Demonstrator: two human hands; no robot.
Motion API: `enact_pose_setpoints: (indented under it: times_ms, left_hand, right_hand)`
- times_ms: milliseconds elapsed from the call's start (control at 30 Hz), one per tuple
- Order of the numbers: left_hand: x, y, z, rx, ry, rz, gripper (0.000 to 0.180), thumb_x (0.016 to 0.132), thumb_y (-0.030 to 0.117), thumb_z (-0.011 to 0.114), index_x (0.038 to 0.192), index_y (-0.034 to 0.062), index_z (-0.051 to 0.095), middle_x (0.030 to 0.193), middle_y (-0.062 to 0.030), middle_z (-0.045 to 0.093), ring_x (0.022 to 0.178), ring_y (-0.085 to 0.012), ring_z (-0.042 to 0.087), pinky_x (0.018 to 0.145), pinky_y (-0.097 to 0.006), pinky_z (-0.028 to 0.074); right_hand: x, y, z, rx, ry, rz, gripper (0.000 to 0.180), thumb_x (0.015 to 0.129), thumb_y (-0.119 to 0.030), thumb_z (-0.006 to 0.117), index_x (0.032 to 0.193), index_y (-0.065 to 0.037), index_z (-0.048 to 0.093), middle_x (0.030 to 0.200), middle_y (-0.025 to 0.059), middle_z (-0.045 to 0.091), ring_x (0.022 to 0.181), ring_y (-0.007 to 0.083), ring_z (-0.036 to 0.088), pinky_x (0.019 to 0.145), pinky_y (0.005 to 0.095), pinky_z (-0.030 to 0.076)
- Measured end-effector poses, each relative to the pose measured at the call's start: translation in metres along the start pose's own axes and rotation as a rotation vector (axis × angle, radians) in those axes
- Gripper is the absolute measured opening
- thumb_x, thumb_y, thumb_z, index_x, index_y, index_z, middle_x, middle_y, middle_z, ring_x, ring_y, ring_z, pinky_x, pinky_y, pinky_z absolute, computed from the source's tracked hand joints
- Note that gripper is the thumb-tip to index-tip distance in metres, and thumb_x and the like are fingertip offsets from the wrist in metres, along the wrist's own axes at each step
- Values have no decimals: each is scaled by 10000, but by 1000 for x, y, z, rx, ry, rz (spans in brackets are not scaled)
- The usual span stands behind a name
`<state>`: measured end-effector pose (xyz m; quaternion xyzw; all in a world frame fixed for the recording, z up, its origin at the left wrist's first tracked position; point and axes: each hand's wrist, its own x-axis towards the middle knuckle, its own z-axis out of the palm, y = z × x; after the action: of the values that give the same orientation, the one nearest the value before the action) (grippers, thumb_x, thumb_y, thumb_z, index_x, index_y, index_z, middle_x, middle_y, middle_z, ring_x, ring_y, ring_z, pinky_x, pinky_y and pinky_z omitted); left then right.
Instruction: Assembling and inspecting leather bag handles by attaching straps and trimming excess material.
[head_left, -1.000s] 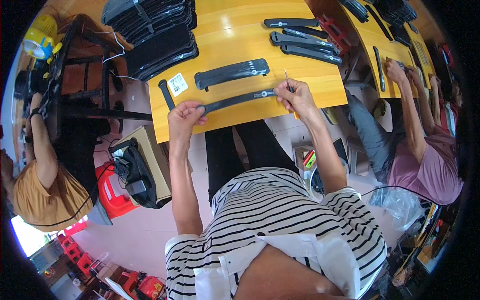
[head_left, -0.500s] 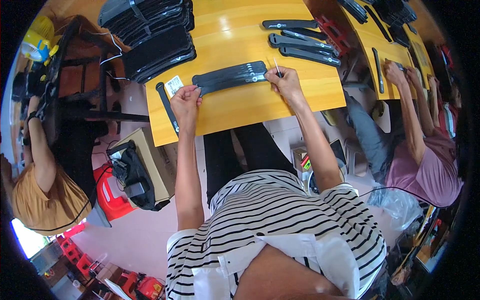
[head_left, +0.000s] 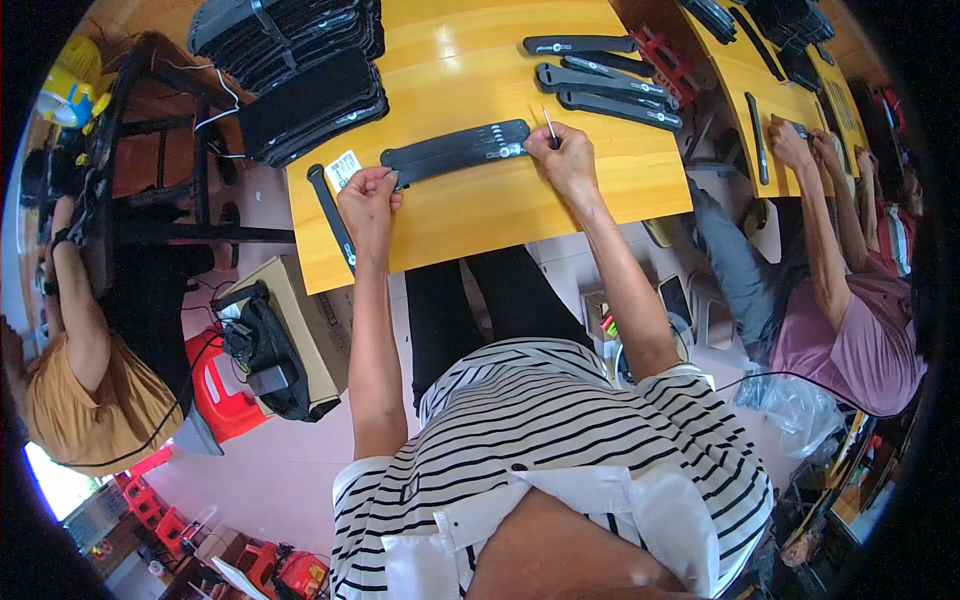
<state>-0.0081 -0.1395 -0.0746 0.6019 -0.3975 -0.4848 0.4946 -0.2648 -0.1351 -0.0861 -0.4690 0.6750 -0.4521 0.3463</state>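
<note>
A fanned stack of flat black straps [head_left: 450, 155] lies across the yellow table, with white printing at its right end. My left hand [head_left: 370, 200] is closed in a pinch on the stack's left end. At the other end, my right hand [head_left: 566, 163] is closed with its fingertips at the strap edges. It also holds a thin pointed tool [head_left: 551, 130] with a dark lower part, tip pointing away from me; its exact kind is too small to make out. Beside my left hand are a white label [head_left: 343, 168] and a single black strap [head_left: 331, 215].
Tall piles of black straps [head_left: 315, 105] stand at the table's [head_left: 455, 235] far left. More loose straps [head_left: 605, 85] lie at the far right. Co-workers sit on both sides; one's hands [head_left: 790, 145] work at the neighbouring table. A cardboard box [head_left: 322, 335] stands on the floor at left.
Both hands keep their hold on the straps and the tool. Hands, straps and table edge appear slightly farther left in the picture; nothing was let go.
</note>
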Motion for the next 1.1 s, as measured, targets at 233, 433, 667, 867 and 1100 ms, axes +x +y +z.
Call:
enact_pose_setpoints:
  times_ms: [233, 433, 667, 867, 1100]
  left_hand:
    - [4, -4, 0, 0, 13, -8, 74, 769, 13, 625, 832, -14, 599, 613, -31, 571, 448, -75, 512, 409, -178, 401]
    - [2, 3, 3, 33, 29, -17, 66, 767, 11, 623, 822, -10, 593, 609, -34, 569, 443, -80, 516, 403, -183, 407]
    - [3, -1, 2, 44, 39, -10, 62, 768, 14, 622, 811, -6, 582, 611, -38, 571, 443, -81, 517, 401, -185, 408]
    - [2, 1, 3, 43, 36, -14, 65, 766, 16, 623, 809, -7, 580, 613, -44, 574, 450, -80, 518, 409, -184, 411]
    - [2, 1, 1, 34, 26, 4, 69, 769, 24, 621, 803, -15, 575, 609, -36, 563, 453, -86, 513, 425, -195, 410]
  right_hand:
    - [-2, -6, -1, -87, 31, 22, 116, 678, -101, 705, 721, -18, 637, 580, 38, 573, 534, 119, 532, 532, 266, 432]
    - [-3, -10, -1, -112, 46, 5, 118, 678, -101, 703, 719, -16, 632, 581, 44, 575, 536, 123, 536, 534, 266, 434]
    - [-3, -11, 0, -146, 70, -15, 109, 675, -93, 696, 717, -17, 631, 589, 62, 585, 546, 147, 555, 538, 279, 441]
    - [-1, -7, 1, -147, 66, -17, 115, 670, -105, 702, 708, -23, 632, 585, 68, 591, 534, 153, 558, 528, 287, 443]
    - [-3, -12, 1, -136, 66, -32, 80, 694, -59, 691, 708, -13, 627, 572, 12, 561, 519, 81, 492, 502, 232, 407]
